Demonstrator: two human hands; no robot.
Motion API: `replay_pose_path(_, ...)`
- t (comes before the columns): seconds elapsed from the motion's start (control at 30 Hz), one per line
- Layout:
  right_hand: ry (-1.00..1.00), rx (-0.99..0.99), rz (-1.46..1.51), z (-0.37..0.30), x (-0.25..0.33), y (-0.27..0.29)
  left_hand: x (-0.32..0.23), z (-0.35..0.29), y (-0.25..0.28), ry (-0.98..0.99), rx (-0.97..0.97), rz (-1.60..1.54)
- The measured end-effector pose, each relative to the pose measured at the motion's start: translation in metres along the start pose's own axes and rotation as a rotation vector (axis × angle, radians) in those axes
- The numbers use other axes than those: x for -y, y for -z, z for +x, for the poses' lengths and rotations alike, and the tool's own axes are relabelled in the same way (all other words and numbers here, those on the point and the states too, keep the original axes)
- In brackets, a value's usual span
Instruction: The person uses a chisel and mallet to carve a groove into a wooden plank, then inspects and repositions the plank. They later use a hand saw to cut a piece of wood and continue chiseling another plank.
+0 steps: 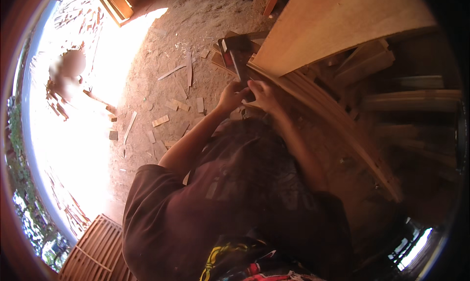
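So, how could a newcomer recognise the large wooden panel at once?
From the dark shirt, go up to the right hand. The panel lies beyond it, at upper right. Its broad, pale face sets it apart from the narrower, darker planks below.

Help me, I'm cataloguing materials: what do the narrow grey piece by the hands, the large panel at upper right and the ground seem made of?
Narrow grey piece: possibly metal, given its smooth grey face, but too small to be sure.
Large panel: wood, likely plywood; smooth, seemingly unpainted, showing faint tan grain.
Ground: apparently bare earth; brown, matte and uneven.
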State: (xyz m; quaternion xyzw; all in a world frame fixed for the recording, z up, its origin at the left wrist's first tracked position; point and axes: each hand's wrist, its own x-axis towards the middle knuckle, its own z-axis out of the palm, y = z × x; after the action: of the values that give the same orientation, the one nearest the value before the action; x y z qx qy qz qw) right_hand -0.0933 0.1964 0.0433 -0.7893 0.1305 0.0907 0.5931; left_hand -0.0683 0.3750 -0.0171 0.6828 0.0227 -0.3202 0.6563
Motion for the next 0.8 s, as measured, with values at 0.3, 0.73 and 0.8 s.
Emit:
replay_pose_path(0.3,-0.066,-0.001,-0.023,0.021,0.022,-0.044,-0.033,-0.045,0.068,-0.32,-0.071,0.202)
replay_pose_path(0.73,0.604,-0.199,-0.324,-0.108,0.281,0.054,-0.265,0.007,0.061,-0.837,-0.077,-0.254)
replay_pose_path(0.8,0.696,-0.392,-0.438,-0.134,0.35,0.098,-0.319,0.016,0.017,-0.918,0.124,-0.157)
